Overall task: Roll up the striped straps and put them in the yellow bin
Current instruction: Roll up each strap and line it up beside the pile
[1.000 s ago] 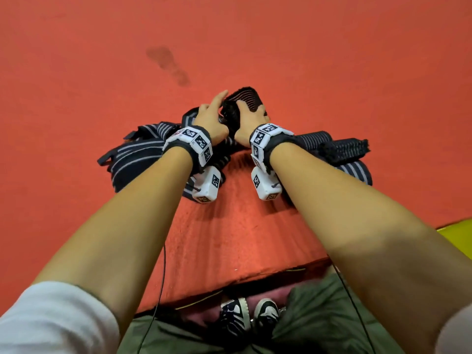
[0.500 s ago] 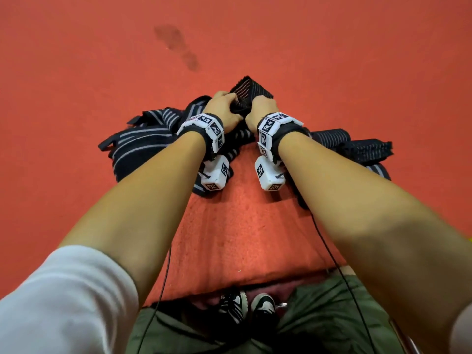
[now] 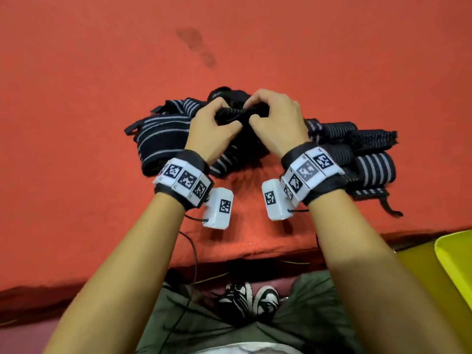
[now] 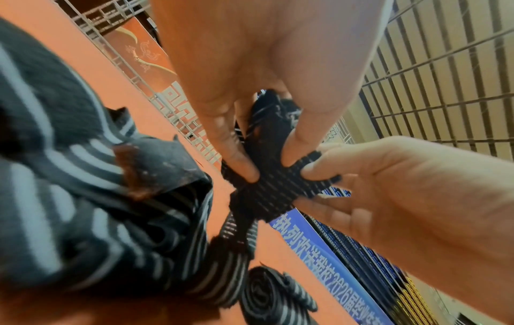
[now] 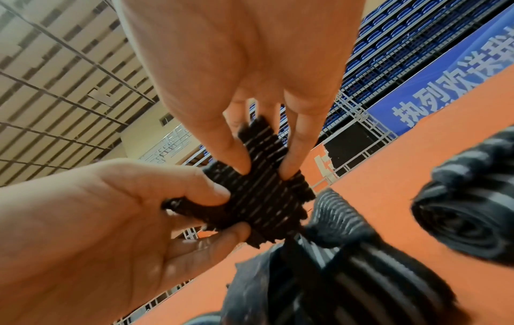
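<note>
A black strap end with thin pale stripes is held up between both hands above a heap of loose striped straps. My left hand pinches its left part and my right hand pinches its right part. The left wrist view shows the left hand gripping the strap end, with the right hand pinching its edge. From the right wrist, the right hand grips the same piece, and the left hand holds its other side. The rest of the strap hangs into the heap. A corner of the yellow bin shows at the lower right.
Several rolled striped straps lie on the red mat to the right of my hands, one thick roll nearest the mat's edge. A dark stain marks the mat farther away. My shoes show below the mat's front edge.
Both hands have lifted off the heap and come toward me, pulling the strap end up between them. The yellow bin's corner has come into view.
</note>
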A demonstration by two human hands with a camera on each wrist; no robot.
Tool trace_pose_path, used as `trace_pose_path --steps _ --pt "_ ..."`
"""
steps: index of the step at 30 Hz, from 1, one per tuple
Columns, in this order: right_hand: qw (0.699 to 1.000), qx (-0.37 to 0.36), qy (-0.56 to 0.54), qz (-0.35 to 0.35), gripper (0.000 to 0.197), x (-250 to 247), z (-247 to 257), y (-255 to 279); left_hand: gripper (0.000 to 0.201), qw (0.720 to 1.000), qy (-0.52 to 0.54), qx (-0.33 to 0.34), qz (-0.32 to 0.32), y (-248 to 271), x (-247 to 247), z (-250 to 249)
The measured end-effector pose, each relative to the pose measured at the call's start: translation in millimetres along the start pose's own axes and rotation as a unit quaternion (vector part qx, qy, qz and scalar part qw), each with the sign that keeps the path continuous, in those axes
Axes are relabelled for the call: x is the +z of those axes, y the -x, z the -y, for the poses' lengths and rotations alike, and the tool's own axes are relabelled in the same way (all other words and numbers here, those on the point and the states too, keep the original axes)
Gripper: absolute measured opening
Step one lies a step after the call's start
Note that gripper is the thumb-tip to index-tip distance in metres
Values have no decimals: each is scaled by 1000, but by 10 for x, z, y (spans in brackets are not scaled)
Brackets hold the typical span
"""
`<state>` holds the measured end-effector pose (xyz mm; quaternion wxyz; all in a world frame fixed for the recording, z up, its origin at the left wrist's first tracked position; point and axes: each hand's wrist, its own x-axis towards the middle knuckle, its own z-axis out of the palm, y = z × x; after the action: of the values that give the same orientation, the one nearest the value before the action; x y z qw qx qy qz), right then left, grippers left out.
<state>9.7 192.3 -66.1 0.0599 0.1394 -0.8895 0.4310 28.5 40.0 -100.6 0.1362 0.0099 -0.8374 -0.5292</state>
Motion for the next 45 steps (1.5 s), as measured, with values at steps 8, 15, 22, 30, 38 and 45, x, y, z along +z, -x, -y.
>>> trace_pose_path --steps 8,15,22,30,38,45 --pt "997 -23 -62 26 27 228 -126 655 11 1000 -5 -8 7 816 -230 153" --pt "997 -1 -60 40 25 263 -243 884 18 999 20 -22 20 1038 -142 174" --pt "998 28 -48 38 14 262 -381 1005 10 997 42 -51 28 1130 -108 180" --pt "997 61 0 41 9 233 -333 992 12 995 56 -56 53 1132 -198 160" --pt "998 66 -16 -8 9 192 -386 885 21 997 51 -54 17 1115 -218 259" --pt "991 -16 -66 115 36 278 -305 885 14 998 43 -42 33 1090 -123 139"
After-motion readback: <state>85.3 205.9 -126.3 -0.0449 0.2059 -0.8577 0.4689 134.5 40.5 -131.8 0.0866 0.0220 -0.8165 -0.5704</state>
